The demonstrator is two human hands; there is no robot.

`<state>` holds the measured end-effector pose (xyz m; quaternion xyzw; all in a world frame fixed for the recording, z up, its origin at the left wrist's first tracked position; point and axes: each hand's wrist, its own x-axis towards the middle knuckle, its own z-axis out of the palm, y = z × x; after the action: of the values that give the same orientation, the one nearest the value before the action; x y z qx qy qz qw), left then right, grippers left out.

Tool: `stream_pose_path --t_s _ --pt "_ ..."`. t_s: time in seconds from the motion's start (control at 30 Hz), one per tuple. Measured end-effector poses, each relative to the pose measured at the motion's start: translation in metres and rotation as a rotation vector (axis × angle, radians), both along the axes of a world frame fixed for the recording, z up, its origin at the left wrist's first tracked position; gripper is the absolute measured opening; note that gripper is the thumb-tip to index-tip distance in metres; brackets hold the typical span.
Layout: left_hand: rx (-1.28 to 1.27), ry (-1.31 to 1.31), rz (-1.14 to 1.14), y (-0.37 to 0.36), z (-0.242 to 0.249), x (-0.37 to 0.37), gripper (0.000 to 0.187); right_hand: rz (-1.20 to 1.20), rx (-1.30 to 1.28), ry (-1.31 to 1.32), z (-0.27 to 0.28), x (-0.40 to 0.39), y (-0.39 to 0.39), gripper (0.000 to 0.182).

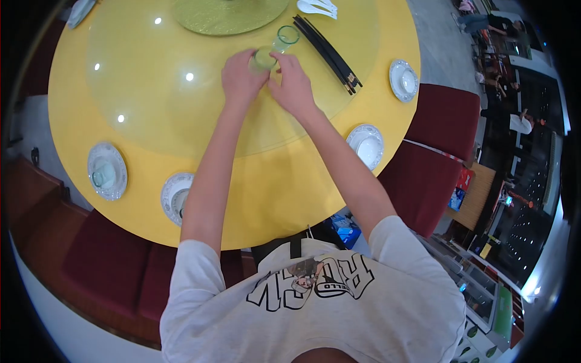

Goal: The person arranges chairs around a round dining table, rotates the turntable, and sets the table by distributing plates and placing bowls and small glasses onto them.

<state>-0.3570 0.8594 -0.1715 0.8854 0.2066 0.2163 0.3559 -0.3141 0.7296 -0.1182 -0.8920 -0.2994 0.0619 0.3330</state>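
Note:
Over the glass turntable, my left hand (242, 77) and my right hand (292, 83) close in from either side on a small greenish drinking glass (264, 58). The fingers of my left hand curve round its left side. My right fingertips grip its right side, close to a second clear glass (287, 37) just beyond. To the right lies a bundle of black chopsticks (328, 54), slanting across the turntable. White spoons (318, 8) rest together at the far edge of view. My palms are hidden.
Around the yellow round table (272, 199) stand plates with bowls: one holding a glass (104, 175), one beside my left forearm (175, 196), two on the right (366, 147). A green-gold disc (230, 15) sits mid-turntable. Dark red chairs (423, 175) ring the table; people stand far right.

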Motion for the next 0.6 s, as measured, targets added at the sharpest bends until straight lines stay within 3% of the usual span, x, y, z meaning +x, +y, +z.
stream_pose_path --t_s 0.1,0.17,0.33,0.4,0.43,0.5,0.53,0.6 --pt "-0.073 0.007 -0.108 -0.040 0.025 -0.064 0.060 0.154 0.103 0.156 0.036 -0.031 -0.048 0.070" --pt "-0.128 0.121 -0.225 -0.072 0.043 -0.103 0.060 0.156 0.123 0.489 0.046 -0.054 -0.090 0.069" --pt "-0.152 0.210 -0.533 -0.165 0.067 -0.133 0.063 0.106 0.021 0.827 0.055 -0.076 -0.205 0.060" --pt "-0.429 0.129 -0.567 -0.198 0.067 -0.135 0.065 0.065 0.045 0.951 0.055 -0.078 -0.249 0.057" --pt "-0.416 0.142 -0.572 -0.212 0.065 -0.136 0.065 0.039 0.164 1.071 0.052 -0.075 -0.269 0.055" --pt "-1.056 0.168 -0.491 -0.243 0.060 -0.136 0.059 0.003 0.358 1.226 0.043 -0.070 -0.307 0.052" --pt "-1.041 0.174 -0.470 -0.259 0.058 -0.139 0.059 0.026 0.365 1.239 0.038 -0.069 -0.323 0.052" --pt "-1.401 0.214 -0.341 -0.285 0.055 -0.136 0.056 -0.005 0.461 1.299 0.028 -0.062 -0.348 0.051"
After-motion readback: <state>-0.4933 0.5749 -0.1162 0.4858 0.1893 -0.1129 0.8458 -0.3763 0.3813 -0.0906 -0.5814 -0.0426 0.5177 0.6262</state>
